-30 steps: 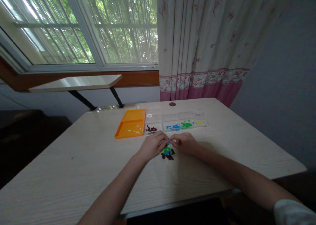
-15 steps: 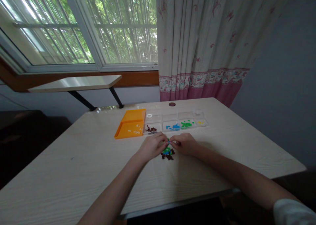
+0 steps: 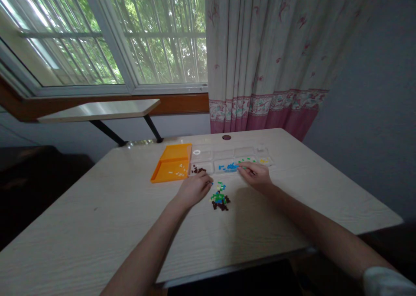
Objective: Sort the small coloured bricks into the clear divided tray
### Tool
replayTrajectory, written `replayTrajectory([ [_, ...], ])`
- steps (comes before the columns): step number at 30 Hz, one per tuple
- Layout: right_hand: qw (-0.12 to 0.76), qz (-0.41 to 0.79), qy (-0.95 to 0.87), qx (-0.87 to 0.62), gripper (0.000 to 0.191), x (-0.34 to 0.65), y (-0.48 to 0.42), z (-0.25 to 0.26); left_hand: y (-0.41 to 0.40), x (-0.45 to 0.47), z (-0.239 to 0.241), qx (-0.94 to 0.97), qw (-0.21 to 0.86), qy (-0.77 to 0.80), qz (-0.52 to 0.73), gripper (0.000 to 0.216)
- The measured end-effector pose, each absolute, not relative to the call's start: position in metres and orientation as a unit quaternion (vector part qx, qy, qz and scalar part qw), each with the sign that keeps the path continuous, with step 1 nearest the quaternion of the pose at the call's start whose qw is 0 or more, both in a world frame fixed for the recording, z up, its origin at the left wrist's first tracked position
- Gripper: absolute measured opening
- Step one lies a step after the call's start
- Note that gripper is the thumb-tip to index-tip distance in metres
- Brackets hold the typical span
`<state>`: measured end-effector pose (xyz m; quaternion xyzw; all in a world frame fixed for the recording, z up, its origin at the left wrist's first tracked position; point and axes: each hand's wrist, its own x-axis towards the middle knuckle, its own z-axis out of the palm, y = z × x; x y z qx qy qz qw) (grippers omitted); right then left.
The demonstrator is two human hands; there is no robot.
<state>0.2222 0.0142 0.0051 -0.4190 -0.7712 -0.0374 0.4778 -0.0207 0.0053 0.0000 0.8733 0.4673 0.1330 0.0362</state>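
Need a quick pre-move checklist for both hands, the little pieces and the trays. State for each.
1. Left hand clear of the multicoloured cluster on the table: ok, visible gap.
2. Left hand's hold on the blue bit at its fingertips secure: cannot tell, too small.
3. Right hand clear of the transparent tray: not ok, fingertips at the blue pieces.
4. Piece pinched in right hand: cannot tell.
5. Brown pieces and yellow pieces in separate compartments: ok.
6. Orange case open, white pieces visible: ok.
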Motion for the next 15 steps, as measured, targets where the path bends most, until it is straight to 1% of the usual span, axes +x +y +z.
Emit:
replayTrajectory([
  [9, 0.479, -0.044, -0.774, -0.411, 0.030, 0.2217, 0.0143, 0.0038, 0.0038, -0.0211, 0.0006, 0.870, 0.037, 0.471, 0.139, 0.022],
  [15, 0.464, -0.032, -0.775, -0.428, 0.032, 0.2227, 0.0145, 0.0032, 0.0037, -0.0202, 0.0016, 0.870, 0.034, 0.472, 0.137, 0.023],
])
